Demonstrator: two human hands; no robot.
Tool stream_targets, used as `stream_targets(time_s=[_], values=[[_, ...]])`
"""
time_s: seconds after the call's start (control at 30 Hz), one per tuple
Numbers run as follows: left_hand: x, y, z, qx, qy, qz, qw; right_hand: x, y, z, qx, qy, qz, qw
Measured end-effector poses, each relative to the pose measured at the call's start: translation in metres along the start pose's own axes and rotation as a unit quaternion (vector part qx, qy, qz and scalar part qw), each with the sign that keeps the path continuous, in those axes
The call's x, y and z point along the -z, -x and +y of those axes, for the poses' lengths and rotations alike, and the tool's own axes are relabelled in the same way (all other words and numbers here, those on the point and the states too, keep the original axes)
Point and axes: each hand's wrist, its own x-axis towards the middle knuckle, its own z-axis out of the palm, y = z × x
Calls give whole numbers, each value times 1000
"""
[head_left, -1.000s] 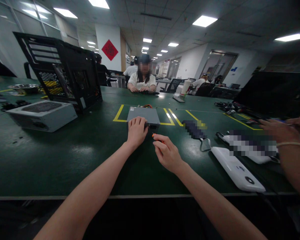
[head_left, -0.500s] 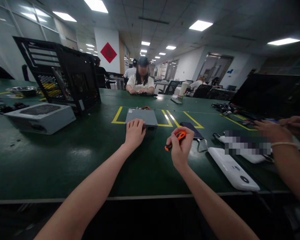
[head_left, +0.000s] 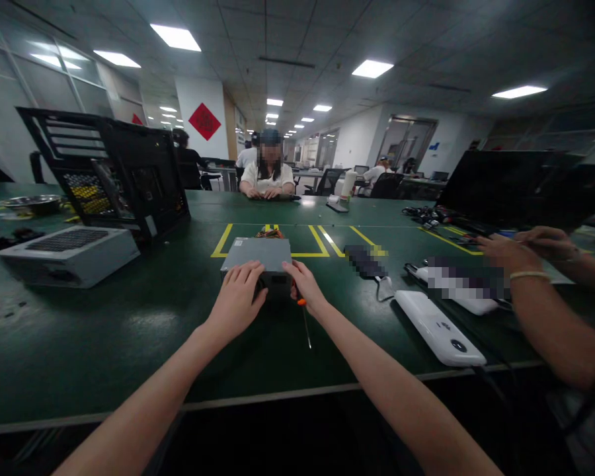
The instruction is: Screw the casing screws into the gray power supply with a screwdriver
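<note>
A grey computer power supply (head_left: pixel 258 251) lies on the green table in front of me, its bundle of coloured cables (head_left: pixel 269 233) at the far side. My left hand (head_left: pixel 240 291) grips its left near edge, fingers on top and thumb against the near face. At the right end, my right hand (head_left: pixel 305 284) touches the box with its fingertips while closed on a screwdriver (head_left: pixel 302 302) with an orange and black handle. The metal shaft points down toward me; most of the handle is hidden by the hand.
To the left stand an open black computer case (head_left: pixel 123 175), a second power supply (head_left: pixel 69 254) and a metal bowl (head_left: pixel 34 203). On the right lie a phone (head_left: pixel 365 262) and white power banks (head_left: pixel 439 327). A co-worker's hands (head_left: pixel 515 254) are at far right; another person sits opposite.
My right hand has moved left to the power supply's right end, and the screwdriver shaft now shows pointing toward me. My left hand stays on the box. The view has shifted slightly.
</note>
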Motion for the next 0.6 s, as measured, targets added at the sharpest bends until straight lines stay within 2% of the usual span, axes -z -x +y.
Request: stream_targets(time_s=[0.2,0.33,0.4,0.5,0.6], values=[[32,58,3,5,-13,41,999,-21,15,-7,10,-52,-55,997],[45,95,11,26,-34,111,993,-47,20,-5,11,-81,-115,990],[47,111,16,60,-30,150,986,-65,23,-1,27,-80,-132,988],[46,138,18,172,-15,196,965,-95,29,3,47,-60,-126,989],[40,164,8,199,-19,194,960,-124,36,3,76,-23,-112,991]])
